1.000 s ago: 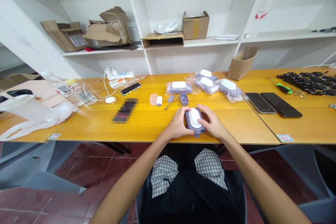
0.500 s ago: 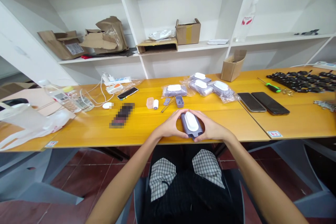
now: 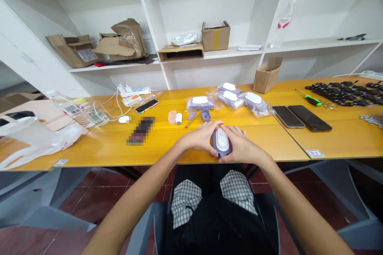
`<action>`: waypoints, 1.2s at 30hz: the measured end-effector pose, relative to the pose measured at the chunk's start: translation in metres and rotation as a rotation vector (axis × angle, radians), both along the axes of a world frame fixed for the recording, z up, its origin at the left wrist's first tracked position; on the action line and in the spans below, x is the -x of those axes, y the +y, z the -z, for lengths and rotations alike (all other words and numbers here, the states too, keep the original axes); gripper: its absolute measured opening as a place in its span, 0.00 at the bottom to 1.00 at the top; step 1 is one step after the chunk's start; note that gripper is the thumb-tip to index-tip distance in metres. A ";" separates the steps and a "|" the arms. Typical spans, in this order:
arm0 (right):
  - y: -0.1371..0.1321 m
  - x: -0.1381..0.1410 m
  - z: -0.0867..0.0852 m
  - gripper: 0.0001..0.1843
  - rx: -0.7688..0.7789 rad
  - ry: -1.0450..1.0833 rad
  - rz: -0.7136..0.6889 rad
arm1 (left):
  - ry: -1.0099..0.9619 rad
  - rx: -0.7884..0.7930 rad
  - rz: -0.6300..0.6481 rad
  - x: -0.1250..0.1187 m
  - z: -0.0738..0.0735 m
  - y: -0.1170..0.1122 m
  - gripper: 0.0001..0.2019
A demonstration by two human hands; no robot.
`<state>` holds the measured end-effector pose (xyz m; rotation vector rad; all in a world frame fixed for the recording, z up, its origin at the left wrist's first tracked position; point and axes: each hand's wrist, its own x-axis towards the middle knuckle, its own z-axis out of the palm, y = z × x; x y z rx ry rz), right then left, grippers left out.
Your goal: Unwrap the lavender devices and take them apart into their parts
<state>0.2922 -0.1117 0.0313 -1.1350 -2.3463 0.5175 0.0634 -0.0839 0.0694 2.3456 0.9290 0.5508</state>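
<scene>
The left hand (image 3: pixel 199 137) and right hand (image 3: pixel 241 147) cup a purple case (image 3: pixel 222 150) with a white ribbed top (image 3: pixel 222 139), fingers curled part-way closed around its sides, both holding it, close to the front edge of the yellow table (image 3: pixel 98 147). So near that edge, a slip could drop the case toward the lap, and smooth plastic might twist out of bent fingers. The fingers hide much of its sides, so any seam or catch cannot be made out, nor can I tell whether it touches the tabletop. Just ahead lie a small purple tray (image 3: pixel 205 114), a coiled spring (image 3: pixel 191 121), a white roll (image 3: pixel 178 118) and a pink cup (image 3: pixel 172 116), which a sideways knock could scatter. Farther off sit wrapped packs (image 3: pixel 200 102), two phones (image 3: pixel 309 118) and a pixelated block (image 3: pixel 140 130) that cannot be identified
</scene>
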 end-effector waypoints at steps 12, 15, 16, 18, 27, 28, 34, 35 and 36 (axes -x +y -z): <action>0.086 0.007 -0.014 0.49 0.034 -0.027 -0.188 | 0.025 -0.030 0.001 -0.009 -0.002 0.042 0.57; 0.092 0.008 -0.014 0.51 -0.011 -0.016 -0.251 | 0.009 -0.052 0.014 -0.005 0.001 0.045 0.58; 0.092 0.008 -0.014 0.51 -0.026 -0.015 -0.267 | -0.015 -0.054 0.021 -0.003 0.003 0.044 0.58; 0.090 0.008 -0.012 0.51 -0.033 -0.003 -0.280 | -0.056 -0.045 0.030 -0.001 0.007 0.043 0.59; 0.087 0.013 -0.019 0.54 -0.026 0.020 -0.296 | -0.075 -0.029 -0.010 0.000 0.010 0.043 0.60; 0.086 0.012 -0.019 0.54 -0.011 0.027 -0.286 | -0.054 -0.029 -0.029 0.001 0.011 0.043 0.61; 0.066 -0.009 0.021 0.42 0.048 0.254 -0.156 | 0.116 -0.088 -0.347 0.019 0.024 0.019 0.49; 0.061 -0.014 0.031 0.37 0.037 0.313 -0.075 | 0.120 -0.078 -0.344 0.022 0.027 0.013 0.46; 0.057 -0.019 0.039 0.32 0.026 0.356 0.005 | 0.109 -0.067 -0.341 0.025 0.028 0.007 0.44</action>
